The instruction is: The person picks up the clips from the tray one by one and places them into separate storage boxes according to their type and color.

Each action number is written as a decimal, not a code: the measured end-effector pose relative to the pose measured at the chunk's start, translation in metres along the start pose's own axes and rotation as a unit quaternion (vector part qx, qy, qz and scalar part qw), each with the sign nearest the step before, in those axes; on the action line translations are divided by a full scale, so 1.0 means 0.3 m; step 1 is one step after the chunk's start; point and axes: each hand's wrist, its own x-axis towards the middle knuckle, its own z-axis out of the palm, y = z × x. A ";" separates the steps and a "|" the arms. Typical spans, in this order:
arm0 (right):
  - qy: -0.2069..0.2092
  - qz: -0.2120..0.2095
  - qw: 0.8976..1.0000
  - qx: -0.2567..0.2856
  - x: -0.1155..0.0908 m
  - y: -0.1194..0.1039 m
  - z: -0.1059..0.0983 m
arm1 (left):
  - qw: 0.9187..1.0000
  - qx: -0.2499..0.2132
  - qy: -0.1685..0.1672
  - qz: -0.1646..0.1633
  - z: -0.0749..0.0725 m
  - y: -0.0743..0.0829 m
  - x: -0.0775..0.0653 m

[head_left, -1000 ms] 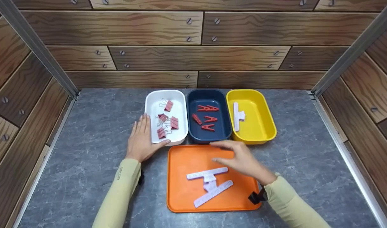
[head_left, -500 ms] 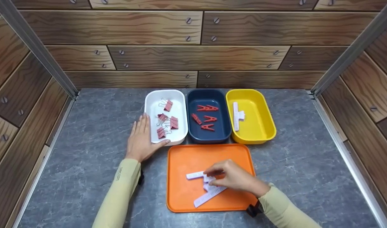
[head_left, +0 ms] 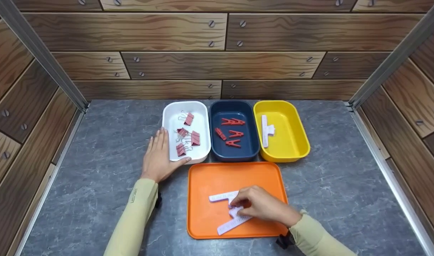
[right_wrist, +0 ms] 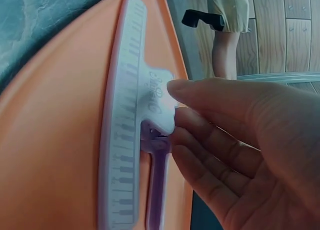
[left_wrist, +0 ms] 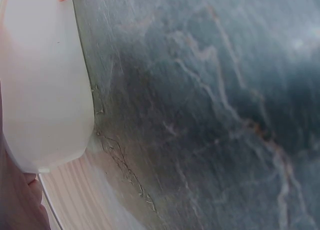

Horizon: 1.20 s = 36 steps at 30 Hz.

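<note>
My right hand (head_left: 263, 205) pinches the handle of the nearer lilac bag clip (head_left: 231, 226), which has piano keys printed along its bar, on an orange tray (head_left: 202, 177). In the right wrist view the thumb lies on the handle of that bag clip (right_wrist: 122, 120), fingers curled at its edge. A second lilac bag clip (head_left: 221, 196) lies just beyond, partly hidden by the hand. My left hand (head_left: 155, 159) rests with extended fingers against the left side of a white bin (head_left: 202, 156), thumb at its front rim.
Several red binder clips (head_left: 194, 138) lie in the white bin. A navy bin (head_left: 234, 156) beside it holds several red clothespins (head_left: 233, 143). One lilac bag clip (head_left: 265, 131) lies in the yellow bin (head_left: 302, 142). Wood-patterned walls (head_left: 167, 64) surround the grey tabletop (head_left: 344, 177).
My right hand has come down from near the bins onto the tray and closed on the nearer bag clip's handle, shifting that clip slightly. The left hand stays in place.
</note>
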 end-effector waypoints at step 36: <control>-0.048 0.064 0.997 -0.005 0.010 0.006 0.010 | 1.000 -0.005 0.001 -0.007 0.004 0.002 -0.002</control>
